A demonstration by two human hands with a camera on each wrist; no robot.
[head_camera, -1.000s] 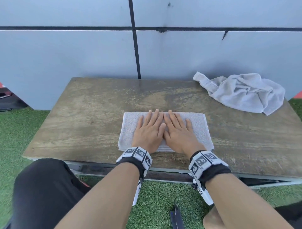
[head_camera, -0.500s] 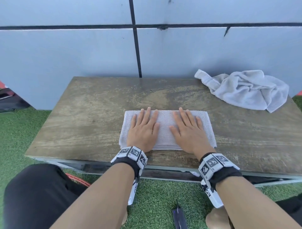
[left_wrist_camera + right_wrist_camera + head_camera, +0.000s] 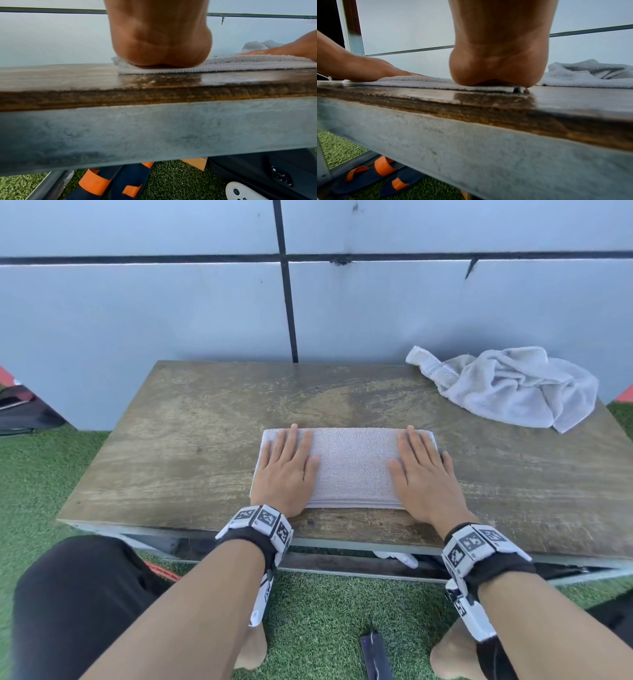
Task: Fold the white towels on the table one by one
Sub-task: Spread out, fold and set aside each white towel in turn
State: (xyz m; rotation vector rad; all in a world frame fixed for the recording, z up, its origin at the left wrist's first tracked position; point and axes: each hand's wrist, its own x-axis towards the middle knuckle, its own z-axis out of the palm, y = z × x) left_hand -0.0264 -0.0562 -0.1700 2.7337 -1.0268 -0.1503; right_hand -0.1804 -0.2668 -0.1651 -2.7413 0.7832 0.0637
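The left hand [image 3: 286, 470] and right hand [image 3: 423, 474] lie flat, fingers straight, palms pressing the two ends of the folded towel [image 3: 352, 467], well apart from each other. The right hand's outer edge spills over the towel's right end onto the wooden surface [image 3: 178, 446]. The folded towel sits near the surface's near edge, about midway across. A crumpled towel [image 3: 513, 388] lies at the far right corner.
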